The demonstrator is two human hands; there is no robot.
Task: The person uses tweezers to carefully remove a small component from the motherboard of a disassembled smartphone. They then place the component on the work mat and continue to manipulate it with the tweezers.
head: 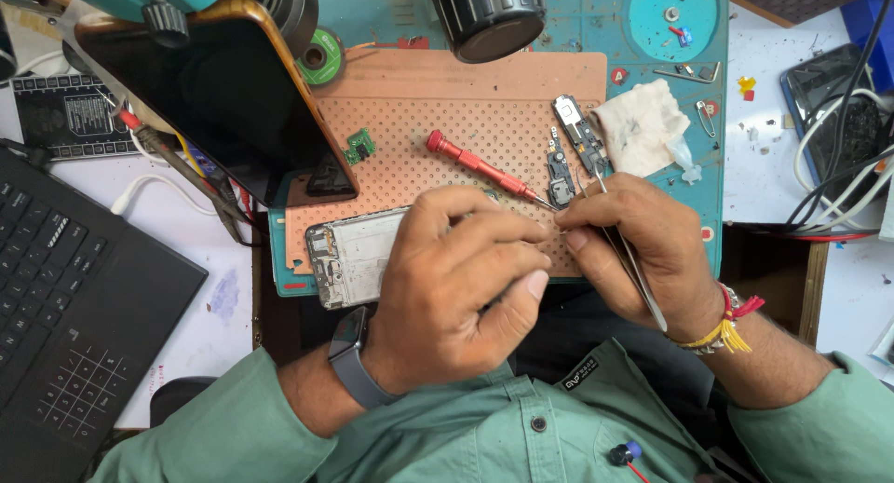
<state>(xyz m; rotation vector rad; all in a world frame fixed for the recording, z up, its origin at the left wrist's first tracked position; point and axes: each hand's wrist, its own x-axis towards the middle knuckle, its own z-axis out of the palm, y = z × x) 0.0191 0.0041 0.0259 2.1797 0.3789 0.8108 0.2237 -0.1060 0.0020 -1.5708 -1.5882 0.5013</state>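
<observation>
The left hand (pixel 461 278) is curled into a loose fist over the near end of an opened phone (pixel 349 257), its fingers folded down and pressing the frame against the perforated orange work mat (pixel 466 110) — whether anything small is pinched beneath them cannot be told. Just beside its fingertips, the right hand (pixel 643 255) closes thumb and forefinger narrowly on a pair of metal tweezers (pixel 633 259), whose long shaft runs back across the palm toward the wrist while the front end rises past the knuckles. Immediately beyond that grip lie two small dark circuit parts (pixel 573 148), and a red-handled screwdriver (pixel 480 168) slants in from the left with its tip nearly meeting the spot between the two hands. Farther out from the right hand sits a crumpled white cloth (pixel 643 124); a small green board (pixel 358 146) lies well beyond the left hand's knuckles — near a propped dark tablet (pixel 223 101).
</observation>
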